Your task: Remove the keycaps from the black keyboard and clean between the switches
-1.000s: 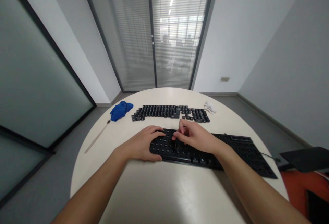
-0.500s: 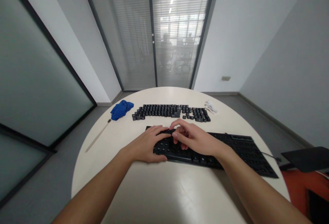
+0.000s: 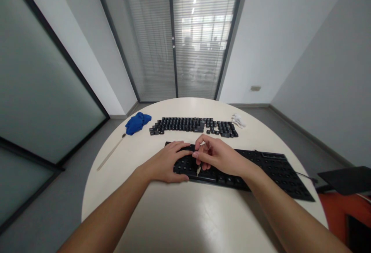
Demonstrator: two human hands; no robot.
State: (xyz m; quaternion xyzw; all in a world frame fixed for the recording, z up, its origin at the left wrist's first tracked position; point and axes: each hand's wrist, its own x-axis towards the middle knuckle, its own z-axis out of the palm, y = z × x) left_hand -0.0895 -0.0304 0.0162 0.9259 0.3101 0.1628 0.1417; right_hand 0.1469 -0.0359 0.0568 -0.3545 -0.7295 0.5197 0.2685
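A black keyboard base (image 3: 272, 171) with its keycaps taken off lies across the table in front of me. My left hand (image 3: 166, 164) rests on its left end, fingers spread over the top and thumb along the near edge. Above the keyboard, close to my left fingertips, my right hand (image 3: 213, 153) is closed in a pinch. A small, thin, pale yellowish piece (image 3: 198, 170) sticks out below its fingers; its kind is too small to tell. Beyond the base, loose black keycaps (image 3: 181, 124) are laid out in keyboard order.
On the left lie a blue cloth (image 3: 137, 123) and a thin wooden-handled brush (image 3: 111, 152). A crumpled white cloth or tissue (image 3: 238, 120) is at the far right of the round table (image 3: 174, 214). A cable (image 3: 304, 176) runs off the right side, near a dark flat panel (image 3: 346, 179).
The pale piece under my right hand now shows below the fingers, where it was hidden before. My right fingers have curled a little tighter. The left hand has stayed in place.
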